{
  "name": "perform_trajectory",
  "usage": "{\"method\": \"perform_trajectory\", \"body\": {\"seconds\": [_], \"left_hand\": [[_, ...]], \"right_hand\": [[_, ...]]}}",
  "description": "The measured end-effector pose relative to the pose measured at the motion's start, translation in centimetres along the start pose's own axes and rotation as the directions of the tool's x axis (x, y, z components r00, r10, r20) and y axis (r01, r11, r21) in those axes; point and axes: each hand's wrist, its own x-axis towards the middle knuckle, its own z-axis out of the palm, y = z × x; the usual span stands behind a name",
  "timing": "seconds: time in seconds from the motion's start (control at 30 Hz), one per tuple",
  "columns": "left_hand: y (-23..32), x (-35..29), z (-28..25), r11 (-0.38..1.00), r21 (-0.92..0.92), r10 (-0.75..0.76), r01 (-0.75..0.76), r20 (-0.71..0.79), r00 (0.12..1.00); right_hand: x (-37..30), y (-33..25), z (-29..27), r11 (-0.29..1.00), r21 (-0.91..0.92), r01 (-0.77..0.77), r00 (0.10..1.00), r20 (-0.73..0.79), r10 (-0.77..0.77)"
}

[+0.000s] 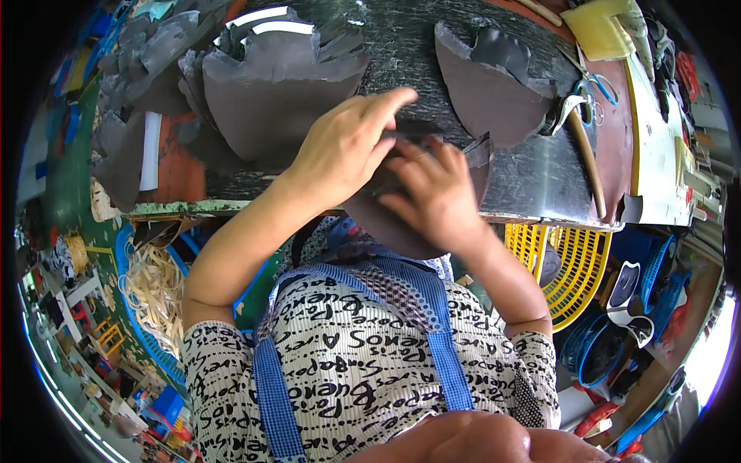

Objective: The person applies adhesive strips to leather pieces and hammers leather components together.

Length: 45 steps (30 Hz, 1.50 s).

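A dark brown, leather-like sheet piece (390, 224) lies at the table's front edge, and its rounded lower part hangs over toward me. My right hand (438, 193) rests on this piece with its fingers apart, slightly blurred. Just above the piece's upper edge is my left hand (347, 147), index finger stretched out to the right and thumb apart from it. Nothing shows in its grasp. Both hands partly cover the piece. To the left lies a similar brown piece with a dark, jagged upper edge (282, 112); another one (494, 104) lies to the right.
Dark cut pieces (147, 69) are heaped at the far left. Blue-handled scissors (598, 89) and a wooden-handled tool (588, 162) lie at the right. A yellow cloth-like block (598, 35) sits behind them. Below the table stand a yellow basket (579, 278) and a blue basket of pale strips (158, 351).
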Motion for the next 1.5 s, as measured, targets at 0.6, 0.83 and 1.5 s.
{"method": "perform_trajectory", "body": {"seconds": [0.6,0.83,1.5], "left_hand": [[2.2,-3.4,-0.1,0.752,0.611,0.072,-0.248,0.297,0.952],[2.8,-6.0,-0.6,0.766,0.609,-0.065,-0.206,0.392,0.918],[-2.8,-1.2,-5.4,0.890,0.408,0.251,-0.203,-0.067,0.966]], "right_hand": [[0.6,3.4,-2.5,0.991,-0.016,0.136,0.991,-0.016,-0.137],[-0.5,1.4,-1.7,0.998,0.068,-0.010,0.996,0.087,0.004],[2.2,3.0,-0.9,0.985,0.044,-0.169,0.969,-0.176,0.174]]}}
